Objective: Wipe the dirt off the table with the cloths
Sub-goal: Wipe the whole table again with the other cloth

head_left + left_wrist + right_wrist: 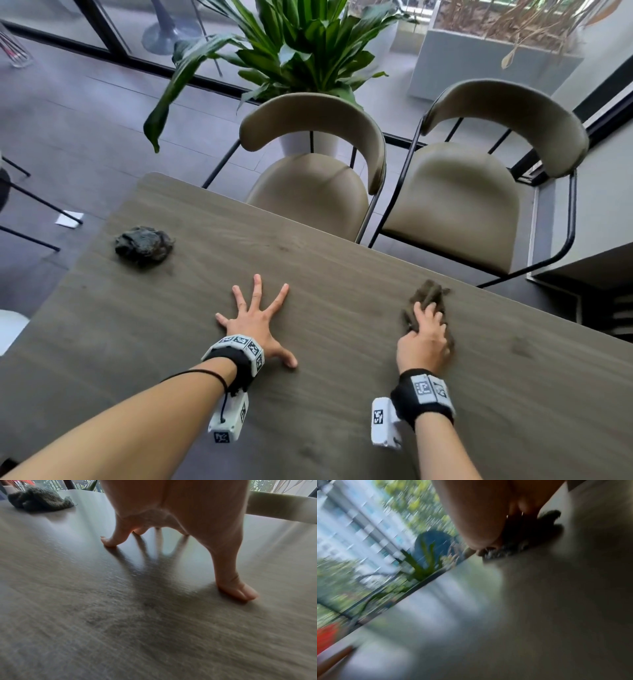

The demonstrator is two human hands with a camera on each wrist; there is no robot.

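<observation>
Where two beige chairs (pixel 376 192) meet grey table (pixel 342 394): left hand (pixel 255 325) fingers splayed, right hand (pixel 423 346) clutching brown cloth (pixel 428 298).

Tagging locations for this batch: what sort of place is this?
Probably a dining or cafe area beside a glass wall: a wooden table, two padded chairs tucked in, and a potted plant behind.

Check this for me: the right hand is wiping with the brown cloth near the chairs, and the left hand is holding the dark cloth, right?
Not quite. In the head view the left hand holds nothing; it presses flat on the table with fingers spread. The dark cloth lies apart, untouched. The right hand does grip the brown cloth near the chairs.
</observation>
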